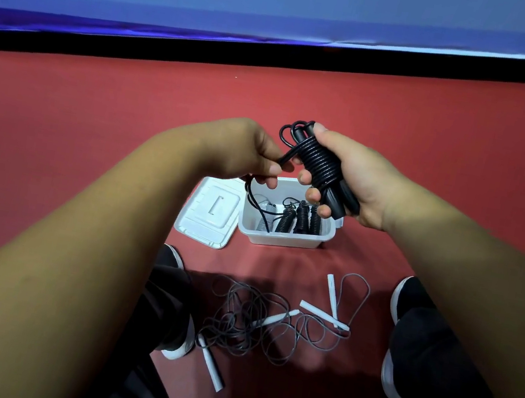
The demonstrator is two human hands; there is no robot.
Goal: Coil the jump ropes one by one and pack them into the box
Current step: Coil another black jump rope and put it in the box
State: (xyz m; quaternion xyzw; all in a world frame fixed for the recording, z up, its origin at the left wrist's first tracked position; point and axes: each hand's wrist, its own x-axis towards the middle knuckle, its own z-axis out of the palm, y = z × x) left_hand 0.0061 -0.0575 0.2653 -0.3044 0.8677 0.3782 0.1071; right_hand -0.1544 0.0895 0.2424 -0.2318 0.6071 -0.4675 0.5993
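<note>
Black rope (323, 169) in both hands (245, 150) (354, 179); banner (287, 1) writing illegible.

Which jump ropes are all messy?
The grey ropes with white handles, tangled on the floor; the black ropes are coiled, in the box or the right hand.

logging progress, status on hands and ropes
Right hand grips coiled black rope; left hand pinches its loose tail. Box open, coils inside. Grey ropes tangled on floor.

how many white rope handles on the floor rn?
4. Upright handle crossing flat handle by the right shoe, third handle just left of them, fourth handle by the left shoe. Others may be hidden.
</note>
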